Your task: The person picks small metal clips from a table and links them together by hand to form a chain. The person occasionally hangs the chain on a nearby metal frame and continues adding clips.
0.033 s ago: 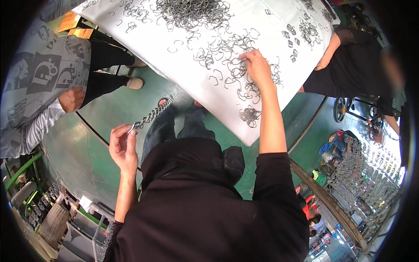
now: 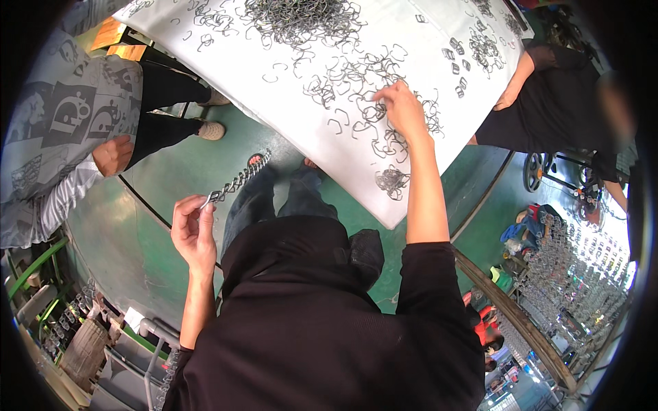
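In my left hand [image 2: 195,231] I pinch the end of a metal chain [image 2: 240,179] between thumb and fingers. The chain of linked silvery pieces slants up and to the right from my grip, above the floor and near my feet. My right hand [image 2: 403,109] is over the white table [image 2: 288,123], right at a scatter of loose bent wire links [image 2: 363,75]. Its fingers are loosely bent and apart, fingertips pointing left among the links; I see no link held in them.
A big heap of links [image 2: 301,20] lies at the table's far side, with smaller piles [image 2: 392,181] nearer. A person in a patterned shirt [image 2: 75,116] stands at left. Another in black [image 2: 548,96] is at the right edge. A wooden beam [image 2: 514,318] runs at lower right.
My right hand has shifted very slightly, its fingertips a little closer toward me. The left hand and the chain have not visibly moved.
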